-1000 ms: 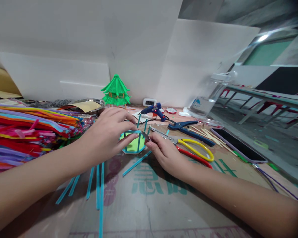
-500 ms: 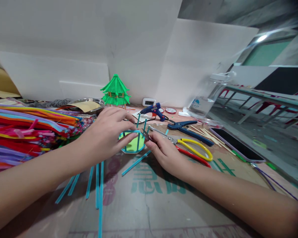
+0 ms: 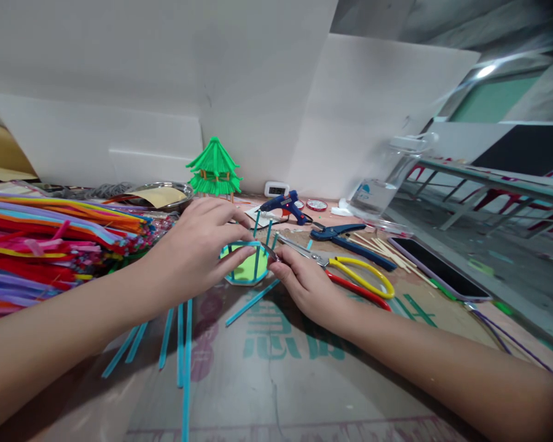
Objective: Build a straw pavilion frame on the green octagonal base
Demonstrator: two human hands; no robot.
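A small many-sided model with a yellow-green base (image 3: 245, 269) and blue pipe-cleaner posts sits on the cardboard. My left hand (image 3: 207, 236) reaches over it from the left, thumb and fingers closed on the blue pipe-cleaner rail (image 3: 246, 244) along its top. From the right, my right hand (image 3: 306, 282) grips dark metal tweezers (image 3: 270, 252), whose tips meet the rail's right end beside a post. My fingers hide part of the tweezers and the model's left side. Loose blue pipe-cleaner pieces (image 3: 253, 302) lie in front.
Bundled colourful pipe cleaners (image 3: 50, 245) fill the left. Behind stand a green pagoda roof model (image 3: 215, 169), a blue glue gun (image 3: 283, 205) and a small clock (image 3: 276, 189). Scissors (image 3: 364, 279), blue pliers (image 3: 350, 239), wooden sticks (image 3: 391, 252), a phone (image 3: 437, 267) and a clear jug (image 3: 380, 184) are on the right.
The tweezer tips, slightly apart before, have come together at the rail's end. My left hand stays in place, and my right hand has barely shifted.
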